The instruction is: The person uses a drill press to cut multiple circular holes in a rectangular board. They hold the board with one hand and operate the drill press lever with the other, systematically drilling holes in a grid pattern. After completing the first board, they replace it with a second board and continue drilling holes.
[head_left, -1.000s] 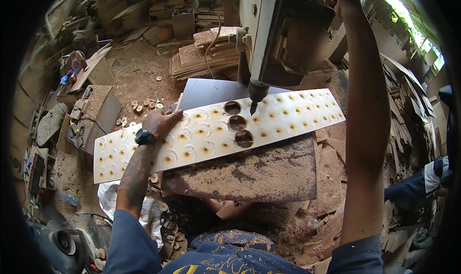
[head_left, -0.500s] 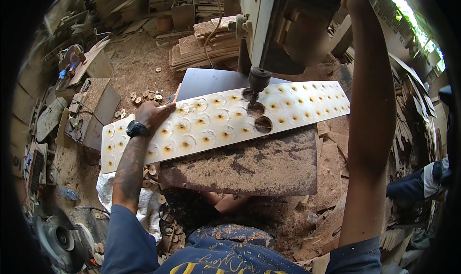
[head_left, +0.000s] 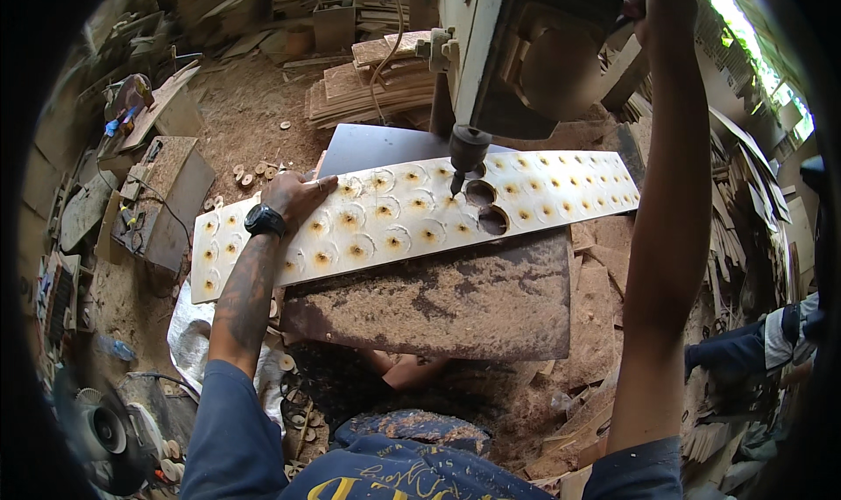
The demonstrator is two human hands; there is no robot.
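Note:
A long white board (head_left: 385,228) with rows of scorched centre marks and scored circles lies slantwise across a sawdust-covered work table (head_left: 429,307). Three round holes run in a line across it, right of its middle. My left hand (head_left: 296,200) grips the board near its far edge, left of the holes. Above it stands a drill press (head_left: 517,53), whose chuck (head_left: 469,145) carries a bit pointing down just left of the holes, close to a scorched mark. High at the right, my right hand (head_left: 659,8) is closed round the press's dark lever, partly hidden behind the machine body.
A grey-blue panel (head_left: 377,141) sits under the board's far side. Stacked boards (head_left: 368,93) stand behind it. Wooden discs (head_left: 254,174) lie on the dusty floor to the left, near a wooden box (head_left: 162,202). Another person's leg (head_left: 745,347) shows at the right.
My left hand and the board have shifted right, so the bit now stands left of the holes rather than over them. My right hand has come lower.

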